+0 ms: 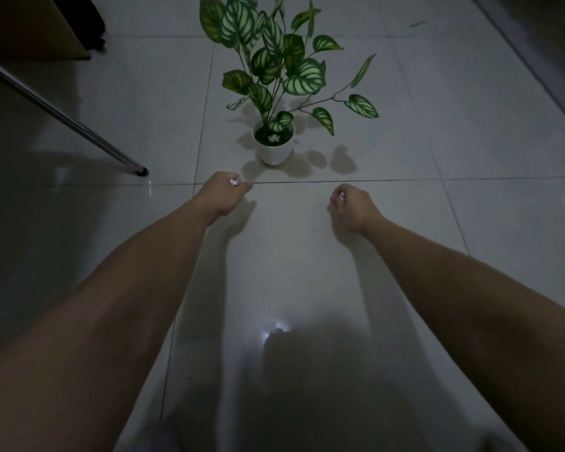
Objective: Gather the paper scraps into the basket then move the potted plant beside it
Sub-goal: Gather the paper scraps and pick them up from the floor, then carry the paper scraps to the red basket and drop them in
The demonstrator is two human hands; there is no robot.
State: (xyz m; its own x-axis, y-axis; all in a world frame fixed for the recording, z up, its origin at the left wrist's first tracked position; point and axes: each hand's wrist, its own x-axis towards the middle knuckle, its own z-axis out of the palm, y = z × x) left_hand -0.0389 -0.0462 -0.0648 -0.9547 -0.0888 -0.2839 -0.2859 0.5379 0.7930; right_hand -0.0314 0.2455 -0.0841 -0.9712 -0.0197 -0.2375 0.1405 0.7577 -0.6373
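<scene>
A potted plant [273, 143] with striped green leaves stands in a white pot on the tiled floor, just beyond my hands. My left hand [224, 194] is closed in a fist, and a small white paper scrap [234, 182] pokes out between its fingers. My right hand [353, 207] is also closed, with a bit of white paper scrap [342, 196] showing at its fingertips. Both hands hover low over the floor, in front of the pot. No basket is in view.
A metal pole [62, 115] slants down from the left and ends in a black foot [142, 172] on the floor. A dark piece of furniture [46, 24] stands at the top left. Glossy grey tiles [307, 272] stretch all around.
</scene>
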